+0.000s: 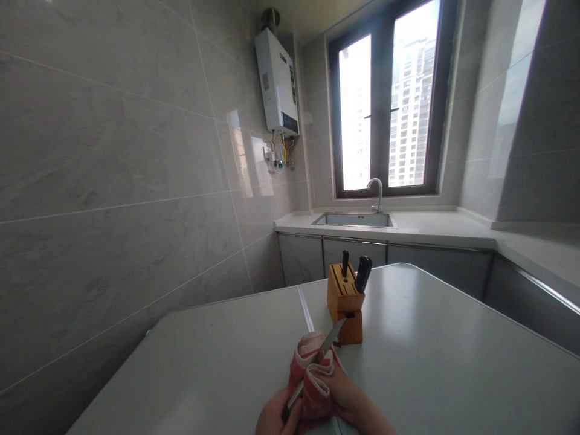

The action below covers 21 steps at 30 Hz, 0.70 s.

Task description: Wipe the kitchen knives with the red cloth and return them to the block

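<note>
A kitchen knife points up and away from me, its blade partly wrapped in a red and white cloth. My left hand is closed round the dark handle at the lower end. My right hand is closed on the cloth and presses it round the blade; its fingertips are hidden in the folds. Just beyond the blade tip stands a wooden knife block. Two black-handled tools, a larger one and a smaller one, stick out of its top.
The block stands on a pale table with a metal seam down its middle. Behind it runs a white counter with a sink and a faucet. A water heater hangs on the tiled wall, left of a window.
</note>
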Tool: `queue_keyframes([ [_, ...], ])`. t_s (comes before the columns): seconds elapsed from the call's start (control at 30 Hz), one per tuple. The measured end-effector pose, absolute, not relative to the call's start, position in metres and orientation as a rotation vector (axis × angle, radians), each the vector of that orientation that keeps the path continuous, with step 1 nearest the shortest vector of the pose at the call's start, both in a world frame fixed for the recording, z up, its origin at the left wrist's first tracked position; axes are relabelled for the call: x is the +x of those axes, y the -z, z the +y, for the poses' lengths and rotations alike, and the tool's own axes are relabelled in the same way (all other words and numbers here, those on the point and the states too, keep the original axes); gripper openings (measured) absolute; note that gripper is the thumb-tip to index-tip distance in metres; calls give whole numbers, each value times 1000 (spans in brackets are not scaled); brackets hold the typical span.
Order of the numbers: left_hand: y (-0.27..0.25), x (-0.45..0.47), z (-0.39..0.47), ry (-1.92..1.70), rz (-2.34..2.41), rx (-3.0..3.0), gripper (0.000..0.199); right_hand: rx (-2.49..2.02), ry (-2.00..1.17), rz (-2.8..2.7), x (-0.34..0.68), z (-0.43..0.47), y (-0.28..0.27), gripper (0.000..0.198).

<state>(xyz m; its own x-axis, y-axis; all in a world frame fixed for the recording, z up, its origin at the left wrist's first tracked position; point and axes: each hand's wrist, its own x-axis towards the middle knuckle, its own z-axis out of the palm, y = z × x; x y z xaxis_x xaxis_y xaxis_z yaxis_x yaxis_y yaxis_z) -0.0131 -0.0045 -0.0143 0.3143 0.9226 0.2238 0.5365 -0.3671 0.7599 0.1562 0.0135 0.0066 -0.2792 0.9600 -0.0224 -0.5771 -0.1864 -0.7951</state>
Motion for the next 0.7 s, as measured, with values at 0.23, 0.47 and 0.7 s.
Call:
queue_keyframes([
  [0.23,18,-10,-7,-1058,1347,2012,55,-669,-1694,-839,156,15,-4,40],
  [0.47,17,-10,-8,-1122,1368,1992,55,-641,-1691,-809,156,16,-4,41],
  [0.7,23,-11,-5,-1164,1430,1965,55,-647,-1677,-816,154,7,-26,35],
])
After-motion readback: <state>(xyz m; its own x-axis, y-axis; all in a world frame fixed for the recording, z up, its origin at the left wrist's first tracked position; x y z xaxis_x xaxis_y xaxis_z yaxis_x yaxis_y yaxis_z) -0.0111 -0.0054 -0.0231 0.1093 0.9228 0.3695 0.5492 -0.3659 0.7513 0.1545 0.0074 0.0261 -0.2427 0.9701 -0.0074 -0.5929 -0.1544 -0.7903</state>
